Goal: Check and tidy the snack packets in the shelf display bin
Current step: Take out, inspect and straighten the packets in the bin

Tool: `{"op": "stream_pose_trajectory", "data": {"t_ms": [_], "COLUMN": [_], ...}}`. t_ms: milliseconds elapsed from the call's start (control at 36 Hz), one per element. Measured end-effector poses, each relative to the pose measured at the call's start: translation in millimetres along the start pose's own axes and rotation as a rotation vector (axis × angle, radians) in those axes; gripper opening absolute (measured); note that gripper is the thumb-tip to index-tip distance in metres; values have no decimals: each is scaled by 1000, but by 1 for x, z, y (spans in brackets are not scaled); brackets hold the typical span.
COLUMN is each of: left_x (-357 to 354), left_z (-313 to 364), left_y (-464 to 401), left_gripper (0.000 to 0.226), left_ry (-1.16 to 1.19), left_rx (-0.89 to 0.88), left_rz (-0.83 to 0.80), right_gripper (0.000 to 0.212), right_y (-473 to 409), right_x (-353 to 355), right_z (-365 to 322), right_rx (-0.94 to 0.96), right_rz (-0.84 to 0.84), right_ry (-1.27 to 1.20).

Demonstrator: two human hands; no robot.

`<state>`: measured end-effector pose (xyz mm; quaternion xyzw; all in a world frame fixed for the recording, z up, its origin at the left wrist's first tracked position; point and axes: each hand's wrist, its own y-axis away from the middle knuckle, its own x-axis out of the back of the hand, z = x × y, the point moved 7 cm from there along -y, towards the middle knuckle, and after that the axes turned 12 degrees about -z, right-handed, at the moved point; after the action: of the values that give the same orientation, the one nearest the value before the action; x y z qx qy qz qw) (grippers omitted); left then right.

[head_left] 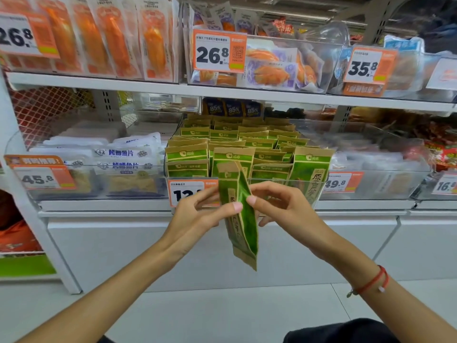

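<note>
Both hands meet in front of the shelf: the left hand (197,209) and right hand (279,206) each pinch, thumb against fingers, one slim green-and-kraft-brown paper snack packet (241,216) held between them, just before the clear plastic display bin (319,191). Its long axis runs nearly upright, top edge toward the bin, bottom corner pointing down and slightly right. Matching green packets (235,147) stand in rows in the bin, with Chinese lettering. An orange-and-white price tag (188,194) on the bin front reads "12", partly hidden.
</note>
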<state>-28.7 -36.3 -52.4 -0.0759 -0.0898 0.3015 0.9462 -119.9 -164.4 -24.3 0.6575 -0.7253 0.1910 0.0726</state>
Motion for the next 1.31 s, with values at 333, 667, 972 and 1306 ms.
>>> {"op": "stream_pose_trajectory", "data": {"t_ms": [333,667,972,1306], "left_x": [14,16,20,18], "left_z": [12,2,2,14], "left_y": [5,11,7,8], "left_gripper": [40,64,9,10], "left_ry": [58,36,13,-80], "left_rx": [-116,25,49,-82], "left_rz": [237,376,211,378], "right_gripper": [31,35,13,65], "right_y": [5,5,5,2], "right_x": [1,4,21,7], "right_z": [-7,-13,6,4], "right_rx": [105,153,70,-61], "right_rz": [74,248,153,213], "right_ry": [218,368,95,426]}}
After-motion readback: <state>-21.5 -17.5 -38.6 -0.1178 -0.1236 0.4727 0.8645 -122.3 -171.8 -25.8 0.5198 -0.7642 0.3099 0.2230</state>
